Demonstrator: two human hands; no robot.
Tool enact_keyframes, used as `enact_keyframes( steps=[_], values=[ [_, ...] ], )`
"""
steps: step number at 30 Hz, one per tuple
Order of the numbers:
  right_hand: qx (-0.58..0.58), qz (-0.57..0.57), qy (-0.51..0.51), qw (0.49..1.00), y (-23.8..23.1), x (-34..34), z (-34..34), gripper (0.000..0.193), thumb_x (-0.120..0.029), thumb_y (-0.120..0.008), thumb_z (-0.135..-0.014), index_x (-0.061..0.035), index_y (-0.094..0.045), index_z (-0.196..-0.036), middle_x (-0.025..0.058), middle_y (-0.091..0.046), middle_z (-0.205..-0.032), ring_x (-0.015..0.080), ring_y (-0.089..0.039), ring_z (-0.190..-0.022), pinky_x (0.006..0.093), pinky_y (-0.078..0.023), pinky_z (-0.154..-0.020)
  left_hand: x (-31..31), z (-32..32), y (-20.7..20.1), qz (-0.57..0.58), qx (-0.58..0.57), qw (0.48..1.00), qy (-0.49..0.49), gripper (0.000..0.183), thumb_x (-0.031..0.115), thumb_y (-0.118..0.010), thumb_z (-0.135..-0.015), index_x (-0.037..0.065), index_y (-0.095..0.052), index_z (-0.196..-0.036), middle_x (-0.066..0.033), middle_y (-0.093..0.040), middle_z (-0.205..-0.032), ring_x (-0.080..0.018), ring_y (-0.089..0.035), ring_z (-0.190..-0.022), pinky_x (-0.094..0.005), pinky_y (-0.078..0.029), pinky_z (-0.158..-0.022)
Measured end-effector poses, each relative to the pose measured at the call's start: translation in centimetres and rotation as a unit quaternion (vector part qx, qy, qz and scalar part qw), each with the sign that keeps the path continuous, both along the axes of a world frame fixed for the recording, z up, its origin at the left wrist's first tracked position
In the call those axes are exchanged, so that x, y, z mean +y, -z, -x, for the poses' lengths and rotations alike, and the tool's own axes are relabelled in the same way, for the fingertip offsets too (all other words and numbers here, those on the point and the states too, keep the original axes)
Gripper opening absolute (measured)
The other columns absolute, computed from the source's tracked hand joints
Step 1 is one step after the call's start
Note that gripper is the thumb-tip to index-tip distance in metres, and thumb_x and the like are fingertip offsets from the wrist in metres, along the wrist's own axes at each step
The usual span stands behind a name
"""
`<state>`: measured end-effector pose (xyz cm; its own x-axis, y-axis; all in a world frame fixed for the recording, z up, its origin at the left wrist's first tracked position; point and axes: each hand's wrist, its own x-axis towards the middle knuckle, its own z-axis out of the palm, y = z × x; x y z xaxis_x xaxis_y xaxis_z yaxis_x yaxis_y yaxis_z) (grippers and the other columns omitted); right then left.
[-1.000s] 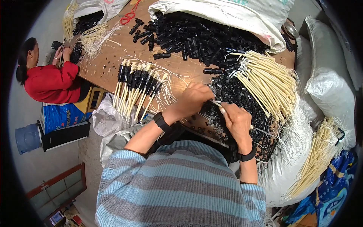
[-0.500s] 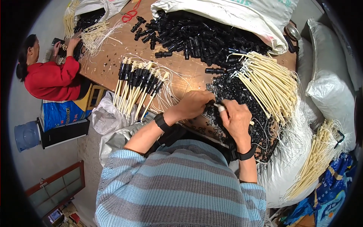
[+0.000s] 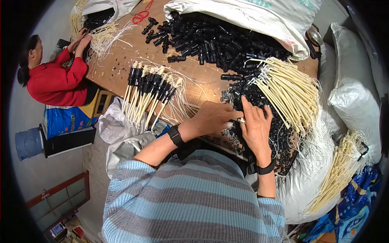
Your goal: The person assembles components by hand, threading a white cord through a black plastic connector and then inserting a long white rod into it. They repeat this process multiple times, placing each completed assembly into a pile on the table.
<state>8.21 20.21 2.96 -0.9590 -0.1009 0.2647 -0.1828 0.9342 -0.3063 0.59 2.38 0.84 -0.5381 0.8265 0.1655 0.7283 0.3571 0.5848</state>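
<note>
My left hand (image 3: 214,118) is closed, its fingers curled and pointing right, just in front of the black parts. What it grips is hidden; a pale tube end (image 3: 193,106) shows behind its knuckles. Right beside it, my right hand (image 3: 257,128) has its fingers stretched and spread over a heap of small black plastic pieces (image 3: 279,156). Its thumb meets the left fingertips, with a small white wrap or piece between. Left of my hands lies a group of cream tubes with black connectors (image 3: 152,87) and loose white cords.
Black connectors (image 3: 206,38) spill from a white sack (image 3: 259,20) at the back. A bundle of cream tubes (image 3: 285,91) rests on the right of the table (image 3: 115,73). Red scissors (image 3: 140,17) lie far left. A person in red (image 3: 56,83) works at the left end.
My right hand has spread its fingers and lifted the index finger forward. My left hand has shifted slightly right, toward the right thumb. The other person's hands have moved up to the tubes.
</note>
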Motion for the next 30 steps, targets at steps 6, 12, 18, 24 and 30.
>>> enact_keyframes(
  steps=[6, 12, 18, 24, 30],
  values=[
    [-0.172, 0.379, 0.058, 0.907, 1.9, 2.0, -0.5, 0.020, -0.002, -0.064, -0.082, -0.0021, -0.067, -0.102, 0.0111, -0.065, -0.116, 0.0188, -0.063, -0.091, 0.0288, -0.049, -0.078, -0.5, 1.3, 1.4, -0.106, 0.046, 0.993, 0.008, 0.033, 0.015, -0.069, -0.075, 0.022, -0.065, -0.107, 0.0000, -0.058, -0.076, -0.0205, -0.061, -0.070, -0.0322, -0.048, -0.059],
    [-0.010, 0.756, -0.017, 0.654, 0.5, 4.5, -1.3, 0.017, -0.018, -0.060, -0.093, -0.0042, -0.066, -0.084, 0.0087, -0.065, -0.092, 0.0052, -0.049, -0.059, 0.0197, -0.037, -0.052, -4.2, 4.1, 4.3, 0.041, -0.066, 0.979, -0.188, 0.013, 0.019, -0.060, -0.087, 0.010, -0.068, -0.091, -0.0052, -0.064, -0.068, -0.0243, -0.059, -0.056, -0.0336, -0.047, -0.056],
    [-0.056, 0.102, -0.034, 0.993, 0.6, -1.1, -0.4, 0.021, -0.017, -0.072, -0.081, -0.0055, -0.064, -0.096, 0.0108, -0.057, -0.078, 0.0285, -0.060, -0.061, 0.0359, -0.047, -0.053, 0.3, 2.1, 1.2, -0.168, -0.524, 0.810, -0.204, 0.022, 0.011, -0.058, -0.090, 0.003, -0.068, -0.107, -0.0017, -0.066, -0.073, -0.0089, -0.057, -0.061, -0.0268, -0.045, -0.056],
    [-0.040, 0.139, 0.000, 0.989, 2.0, -1.6, -0.6, 0.023, -0.014, -0.074, -0.078, -0.0052, -0.060, -0.095, 0.0098, -0.061, -0.077, 0.0312, -0.062, -0.063, 0.0371, -0.048, -0.053, 0.4, 1.7, 0.8, -0.083, -0.336, 0.919, -0.188, 0.018, 0.001, -0.071, -0.076, 0.002, -0.070, -0.093, -0.0015, -0.067, -0.075, -0.0054, -0.058, -0.069, -0.0245, -0.048, -0.065],
    [-0.058, 0.215, 0.038, 0.974, 2.0, -1.2, -0.8, 0.009, -0.009, -0.067, -0.082, -0.0049, -0.069, -0.089, 0.0138, -0.064, -0.068, 0.0247, -0.063, -0.056, 0.0321, -0.048, -0.053, 0.6, 1.2, 0.4, -0.030, -0.256, 0.953, -0.158, 0.023, -0.001, -0.066, -0.073, 0.003, -0.067, -0.096, -0.0107, -0.067, -0.082, -0.0236, -0.064, -0.075, -0.0336, -0.049, -0.070]
  ],
)
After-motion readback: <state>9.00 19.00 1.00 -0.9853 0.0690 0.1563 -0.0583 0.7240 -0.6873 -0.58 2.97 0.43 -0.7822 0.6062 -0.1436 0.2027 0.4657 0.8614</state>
